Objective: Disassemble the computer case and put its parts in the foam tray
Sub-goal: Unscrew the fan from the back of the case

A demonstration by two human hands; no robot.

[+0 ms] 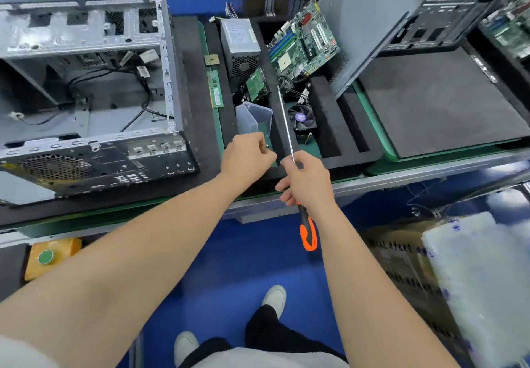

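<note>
I start at the case (86,95): it lies on its side at the left of the desk (401,175), open face up, rear panel toward me, with loose black cables still inside. Just to its right sits the foam tray (347,149), and both hands are over its near edge. The left hand (248,158) has its fingers curled in, and thumb and forefinger pinch a small piece (267,146) that I cannot make out. The right hand (305,181) is wrapped round a screwdriver (286,120) where the shaft meets the grip; the orange and black handle sticks out below the wrist, and the long shaft runs away from me, its tip at the lower edge of the motherboard (304,40). That board stands tilted in a tray slot. In the tray left of it are the power supply (239,43), a small green card (256,83) and a clear plastic box (253,120) right beyond the left hand. A cooler fan (302,120) lies right of the shaft. A memory stick (215,89) and a chip (211,59) lie along the tray's left strip. A grey side panel (370,23) leans up at the tray's right. Beyond it lies a black mat (438,103). Below the desk edge at left I see a yellow box with a green button (48,255).
</note>
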